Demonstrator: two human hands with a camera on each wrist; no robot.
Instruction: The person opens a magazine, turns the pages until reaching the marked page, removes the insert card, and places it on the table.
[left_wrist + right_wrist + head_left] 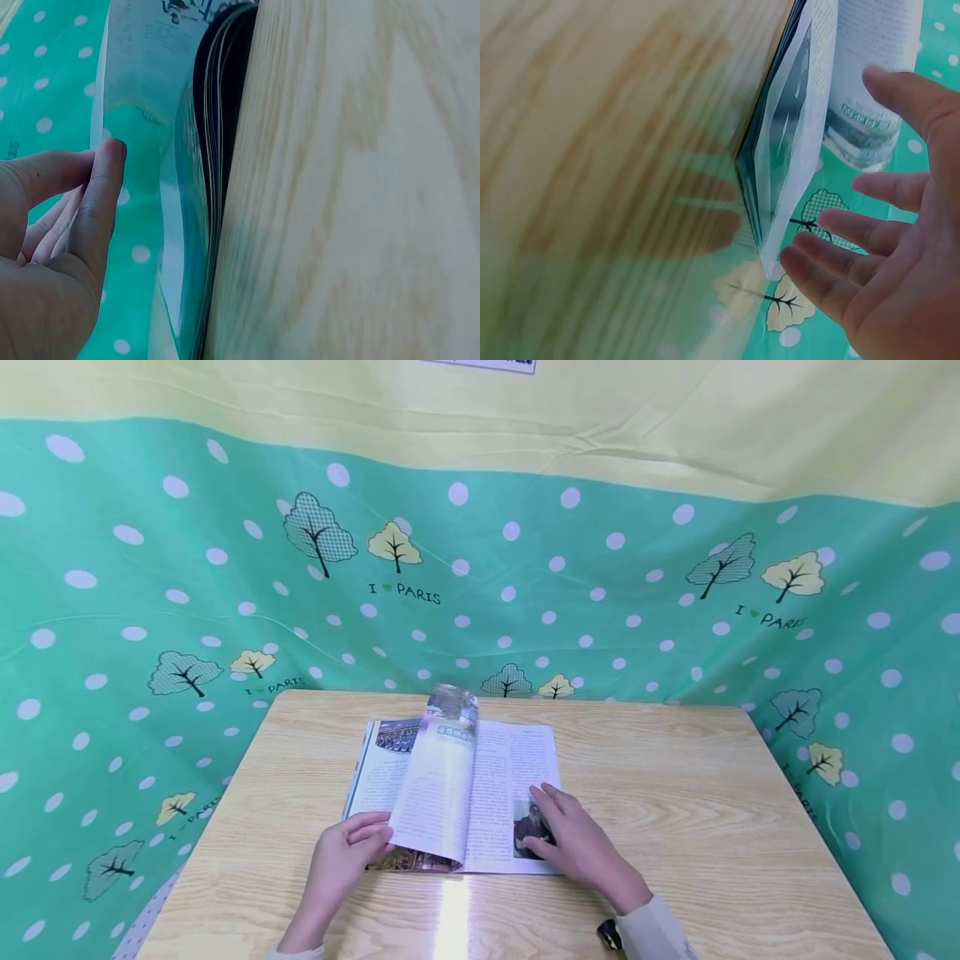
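An open magazine (491, 785) lies on the wooden table, with printed text and pictures on its pages. One page (435, 793) stands lifted and curves over the left side, its top part bending upward. My left hand (337, 856) pinches the outer lower edge of that page; the left wrist view shows thumb and index finger (101, 195) meeting at the paper's edge. Over the lower right page, beside a dark photo (531, 831), is my right hand (577, 843). Its fingers (847, 225) are spread and relaxed, gripping nothing; whether they touch the paper I cannot tell.
The light wooden table (675, 793) extends around the magazine. A green curtain (525, 568) with white dots and trees hangs behind and along both sides. Near the right sleeve (656, 931) is a small black object (609, 933), partly hidden.
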